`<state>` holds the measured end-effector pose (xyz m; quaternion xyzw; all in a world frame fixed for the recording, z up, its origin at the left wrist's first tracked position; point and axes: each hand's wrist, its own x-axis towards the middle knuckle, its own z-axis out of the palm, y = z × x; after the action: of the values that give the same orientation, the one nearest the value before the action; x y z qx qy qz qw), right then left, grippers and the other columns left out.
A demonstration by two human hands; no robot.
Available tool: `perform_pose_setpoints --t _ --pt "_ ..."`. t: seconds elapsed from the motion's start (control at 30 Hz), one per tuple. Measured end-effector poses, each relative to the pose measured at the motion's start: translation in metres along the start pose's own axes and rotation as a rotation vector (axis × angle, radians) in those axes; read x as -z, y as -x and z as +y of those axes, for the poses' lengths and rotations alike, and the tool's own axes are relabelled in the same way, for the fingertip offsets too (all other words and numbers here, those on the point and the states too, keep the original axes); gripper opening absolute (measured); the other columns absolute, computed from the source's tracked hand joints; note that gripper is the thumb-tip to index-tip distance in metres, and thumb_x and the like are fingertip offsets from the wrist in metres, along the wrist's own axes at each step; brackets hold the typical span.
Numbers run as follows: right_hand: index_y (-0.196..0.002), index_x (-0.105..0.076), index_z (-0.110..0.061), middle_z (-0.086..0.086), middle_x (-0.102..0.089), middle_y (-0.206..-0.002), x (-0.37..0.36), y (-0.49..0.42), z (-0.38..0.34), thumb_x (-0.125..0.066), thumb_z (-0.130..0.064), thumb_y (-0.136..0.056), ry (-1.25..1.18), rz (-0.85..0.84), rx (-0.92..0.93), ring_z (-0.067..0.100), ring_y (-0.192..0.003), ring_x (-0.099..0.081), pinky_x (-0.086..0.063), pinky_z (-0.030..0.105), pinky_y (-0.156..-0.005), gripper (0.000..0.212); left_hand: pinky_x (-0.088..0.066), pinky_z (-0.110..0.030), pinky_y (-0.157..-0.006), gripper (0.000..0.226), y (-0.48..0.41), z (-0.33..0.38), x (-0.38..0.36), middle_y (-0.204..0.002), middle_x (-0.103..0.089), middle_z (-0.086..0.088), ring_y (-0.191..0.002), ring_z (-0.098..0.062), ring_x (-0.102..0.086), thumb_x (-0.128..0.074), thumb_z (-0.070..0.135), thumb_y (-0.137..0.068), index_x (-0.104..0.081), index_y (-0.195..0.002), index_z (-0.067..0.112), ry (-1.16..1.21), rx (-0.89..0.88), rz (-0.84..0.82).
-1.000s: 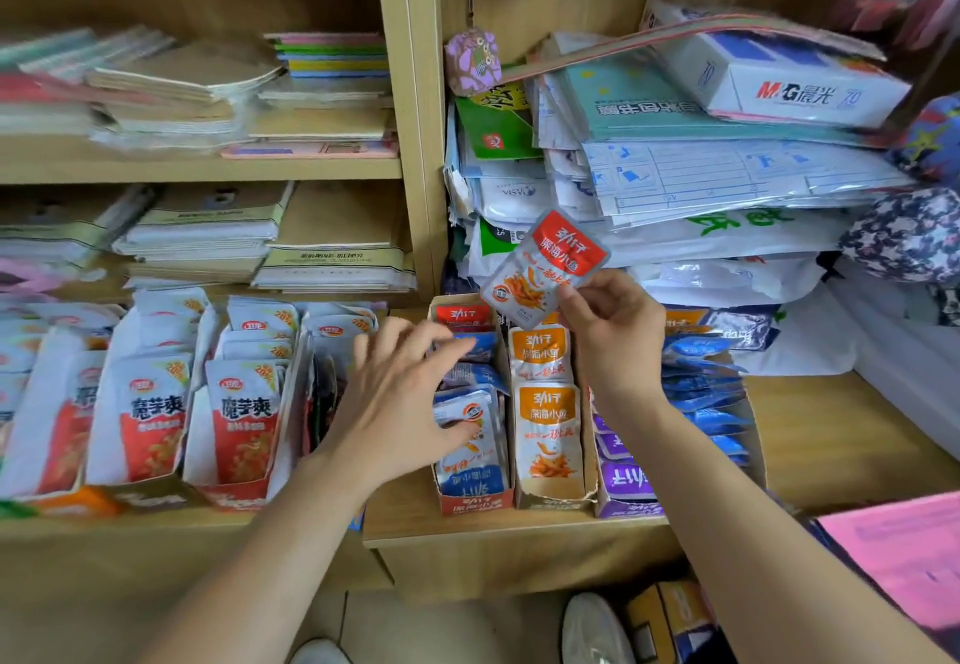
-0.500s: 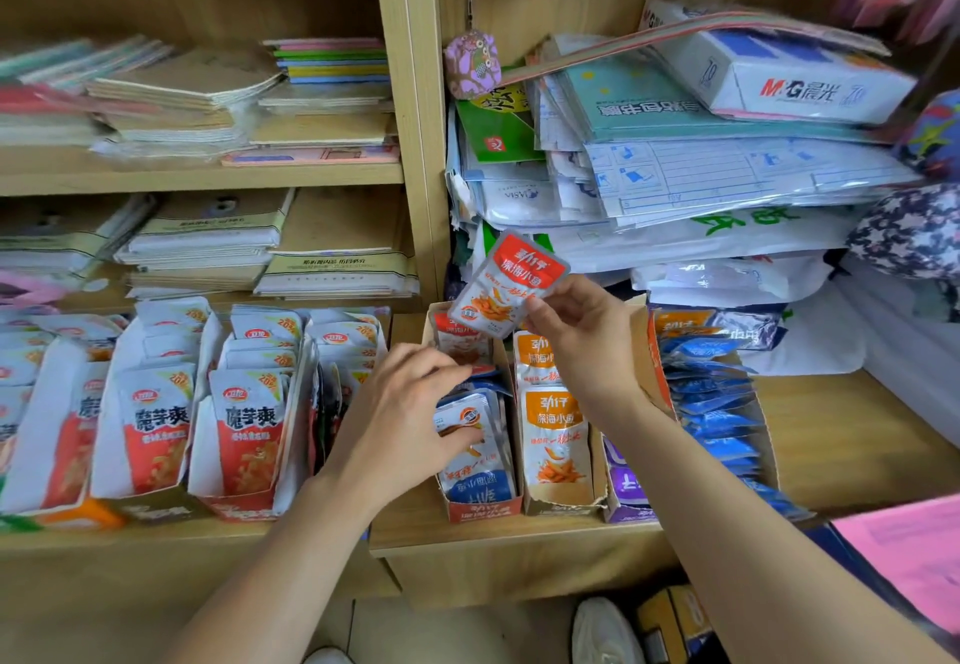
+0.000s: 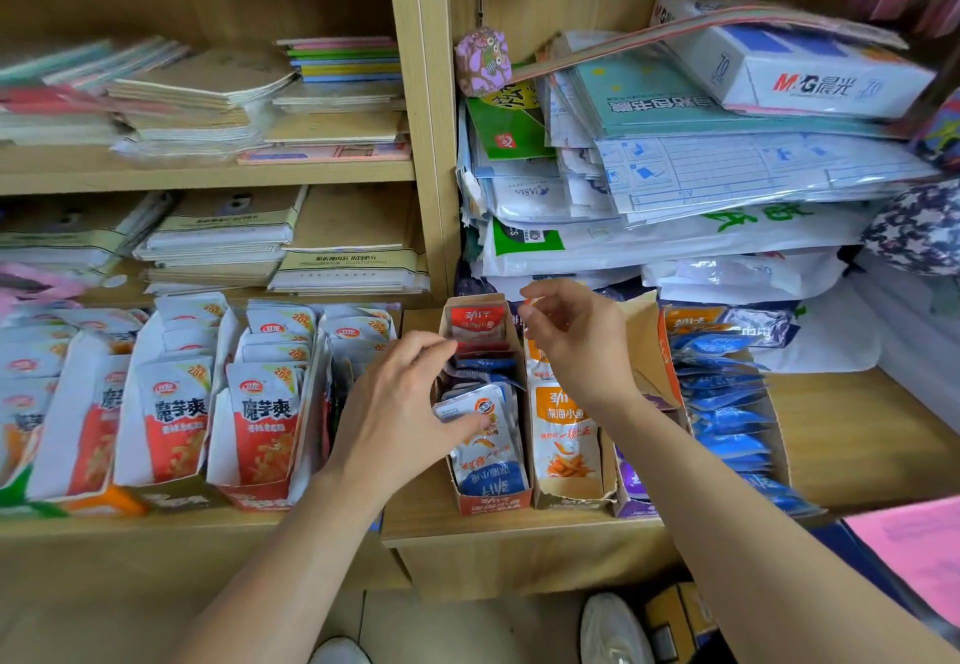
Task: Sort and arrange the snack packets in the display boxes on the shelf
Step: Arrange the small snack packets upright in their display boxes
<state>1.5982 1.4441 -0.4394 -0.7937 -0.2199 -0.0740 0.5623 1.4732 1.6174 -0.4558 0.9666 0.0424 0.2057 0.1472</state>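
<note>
Head view: left hand (image 3: 400, 414) grips blue packets (image 3: 487, 461); right hand (image 3: 576, 346) hovers loosely curled, empty.

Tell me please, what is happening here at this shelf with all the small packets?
A person is sorting snack packets in display boxes on a wooden shelf. The left hand grips a bunch of blue packets standing in the red box, fingers behind them and thumb on the front one. A red-topped packet stands at the back of the same box. The right hand hovers beside it, over the orange packets, fingers loosely curled and seemingly empty.
</note>
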Motion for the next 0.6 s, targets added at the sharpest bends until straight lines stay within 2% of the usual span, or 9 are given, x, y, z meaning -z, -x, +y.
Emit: perform_pose_setpoints --t 0.07,0.17,0.27,0.33,0.43,0.5,0.6 --pt "-0.101 -0.071 -0.021 -0.004 -0.072 -0.079 -0.003 0.0 0.001 -0.069 -0.015 -0.092 -0.005 -0.016 -0.004 0.013 -0.076 -0.069 -0.059 0.035 -0.072 0.011 -0.049 -0.028 -0.093 0.074 0.0 -0.002 0.001 -0.13 -0.056 0.009 -0.115 -0.01 -0.056 -0.068 0.065 -0.08 -0.061 -0.136 0.015 0.007 0.015 0.039" --pt "-0.098 -0.073 -0.022 -0.009 -0.072 -0.085 -0.001 0.001 0.004 -0.072 -0.017 -0.09 0.055 -0.123 0.006 0.006 -0.08 -0.067 -0.057 0.026 -0.072 0.009 -0.052 -0.038 -0.094 0.057 -0.003 -0.007 0.001 -0.131 -0.057 0.0 -0.121 -0.02 -0.051 -0.06 0.054 -0.091 -0.066 -0.131 0.013 -0.043 0.017 0.1" --pt "-0.114 -0.071 -0.025 -0.009 -0.068 -0.105 0.002 0.006 0.01 -0.076 -0.022 -0.087 0.258 -0.35 0.056 0.007 -0.091 -0.061 -0.051 0.021 -0.08 0.028 -0.05 -0.041 -0.095 0.049 -0.005 -0.012 0.003 -0.126 -0.064 -0.001 -0.121 -0.023 -0.048 -0.063 0.047 -0.092 -0.068 -0.128 0.015 -0.115 -0.005 0.104" --pt "-0.124 -0.067 -0.029 -0.005 -0.063 -0.114 0.002 0.009 0.011 -0.078 -0.023 -0.084 0.37 -0.428 0.116 0.011 -0.1 -0.057 -0.049 0.023 -0.087 0.041 -0.046 -0.041 -0.095 0.049 -0.006 -0.012 0.004 -0.12 -0.068 0.002 -0.118 -0.023 -0.047 -0.058 0.05 -0.094 -0.068 -0.129 0.017 -0.156 -0.016 0.087" --pt "-0.13 -0.064 -0.028 -0.004 -0.066 -0.119 0.002 0.013 0.008 -0.079 -0.016 -0.082 0.389 -0.395 0.203 0.008 -0.106 -0.056 -0.051 0.028 -0.091 0.051 -0.039 -0.045 -0.093 0.064 -0.009 -0.011 0.005 -0.125 -0.064 0.008 -0.121 -0.022 -0.041 -0.04 0.063 -0.09 -0.063 -0.136 0.024 -0.186 0.016 -0.004" --pt "-0.124 -0.068 -0.023 -0.007 -0.069 -0.117 0.005 0.016 0.005 -0.078 -0.012 -0.082 0.398 -0.344 0.23 0.001 -0.099 -0.055 -0.053 0.026 -0.087 0.044 -0.034 -0.044 -0.094 0.066 -0.01 -0.013 0.006 -0.13 -0.06 0.012 -0.125 -0.021 -0.036 -0.04 0.065 -0.089 -0.058 -0.141 0.028 -0.169 0.026 -0.059" --pt "-0.116 -0.07 -0.02 -0.006 -0.067 -0.112 0.007 0.018 0.004 -0.079 -0.017 -0.083 0.448 -0.351 0.242 0.004 -0.093 -0.053 -0.053 0.028 -0.081 0.035 -0.032 -0.042 -0.096 0.061 -0.01 -0.016 0.01 -0.128 -0.062 0.016 -0.123 -0.017 -0.037 -0.047 0.062 -0.088 -0.06 -0.138 0.031 -0.09 0.017 -0.079"
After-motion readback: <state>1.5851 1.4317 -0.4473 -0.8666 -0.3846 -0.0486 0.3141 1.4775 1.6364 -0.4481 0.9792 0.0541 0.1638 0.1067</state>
